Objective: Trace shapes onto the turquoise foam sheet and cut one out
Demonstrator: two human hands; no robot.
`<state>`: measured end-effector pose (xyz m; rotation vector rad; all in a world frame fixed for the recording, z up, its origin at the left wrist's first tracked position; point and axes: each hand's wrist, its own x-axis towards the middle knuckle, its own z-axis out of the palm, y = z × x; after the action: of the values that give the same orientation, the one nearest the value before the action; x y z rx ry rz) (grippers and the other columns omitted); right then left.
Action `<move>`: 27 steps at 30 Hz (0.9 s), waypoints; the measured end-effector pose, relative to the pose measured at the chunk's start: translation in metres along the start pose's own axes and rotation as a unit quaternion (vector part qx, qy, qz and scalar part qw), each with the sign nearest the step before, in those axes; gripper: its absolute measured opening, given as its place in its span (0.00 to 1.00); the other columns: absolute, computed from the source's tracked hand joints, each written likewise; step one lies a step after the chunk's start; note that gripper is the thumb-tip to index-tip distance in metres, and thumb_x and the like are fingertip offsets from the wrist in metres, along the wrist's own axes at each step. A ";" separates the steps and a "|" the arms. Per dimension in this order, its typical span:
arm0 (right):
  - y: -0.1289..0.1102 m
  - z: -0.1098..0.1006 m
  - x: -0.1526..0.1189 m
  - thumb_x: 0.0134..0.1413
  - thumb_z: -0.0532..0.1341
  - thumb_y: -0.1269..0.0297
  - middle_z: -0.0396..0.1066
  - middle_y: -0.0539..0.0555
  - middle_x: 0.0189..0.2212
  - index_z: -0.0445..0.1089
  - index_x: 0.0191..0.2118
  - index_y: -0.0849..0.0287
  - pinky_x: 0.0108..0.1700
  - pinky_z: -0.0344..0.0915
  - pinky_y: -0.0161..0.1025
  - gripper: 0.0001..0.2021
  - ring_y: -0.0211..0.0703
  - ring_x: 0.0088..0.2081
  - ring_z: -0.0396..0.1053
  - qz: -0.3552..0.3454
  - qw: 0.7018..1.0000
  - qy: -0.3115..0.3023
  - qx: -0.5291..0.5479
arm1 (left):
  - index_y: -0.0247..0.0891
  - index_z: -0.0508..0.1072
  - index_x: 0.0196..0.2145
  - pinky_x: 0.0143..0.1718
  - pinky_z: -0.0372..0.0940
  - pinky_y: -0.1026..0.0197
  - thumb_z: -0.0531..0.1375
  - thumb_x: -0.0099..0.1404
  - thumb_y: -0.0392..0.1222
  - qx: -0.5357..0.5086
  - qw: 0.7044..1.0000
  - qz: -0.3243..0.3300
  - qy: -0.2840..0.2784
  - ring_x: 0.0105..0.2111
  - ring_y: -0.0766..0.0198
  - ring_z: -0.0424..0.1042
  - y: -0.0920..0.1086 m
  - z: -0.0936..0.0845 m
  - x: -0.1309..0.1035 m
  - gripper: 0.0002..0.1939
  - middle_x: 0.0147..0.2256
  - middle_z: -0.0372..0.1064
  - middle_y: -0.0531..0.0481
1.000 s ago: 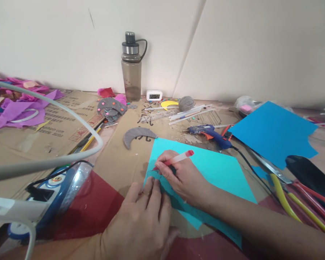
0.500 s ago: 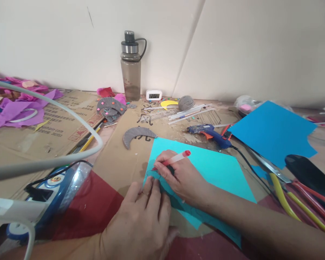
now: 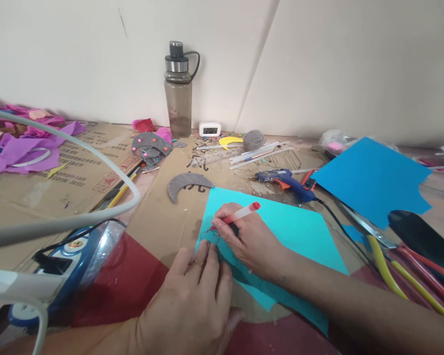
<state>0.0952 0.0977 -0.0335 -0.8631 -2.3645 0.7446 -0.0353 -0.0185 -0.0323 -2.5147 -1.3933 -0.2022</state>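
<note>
Pen [image 3: 244,213] held to turquoise paper [image 3: 292,227] on cardboard [image 3: 151,224]
right hand [image 3: 247,239] grasping pen near paper's left edge; left hand [image 3: 196,291] released, fingers resting on paper; grey crescent [image 3: 188,182] at far-left corner; glue gun [image 3: 292,186] beyond far edge

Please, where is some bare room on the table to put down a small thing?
Bare cardboard shows between the grey crescent and the left hand; the red surface between that hand and the power strip also looks free. Crowded: around the glue gun and white sticks.
</note>
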 end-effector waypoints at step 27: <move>0.001 -0.003 -0.002 0.62 0.50 0.66 0.67 0.50 0.24 0.62 0.27 0.58 0.34 0.58 0.35 0.13 0.38 0.29 0.65 0.018 1.000 -0.007 0.001 | 0.33 0.69 0.49 0.47 0.53 0.45 0.47 0.69 0.53 -0.006 1.000 -0.010 -0.006 0.51 0.45 0.66 0.001 0.000 -0.001 0.24 0.49 0.70 0.38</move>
<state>0.0993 0.0982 -0.0325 -0.9033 -2.3664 0.7701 -0.0347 -0.0197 -0.0330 -2.5167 -1.4281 -0.2005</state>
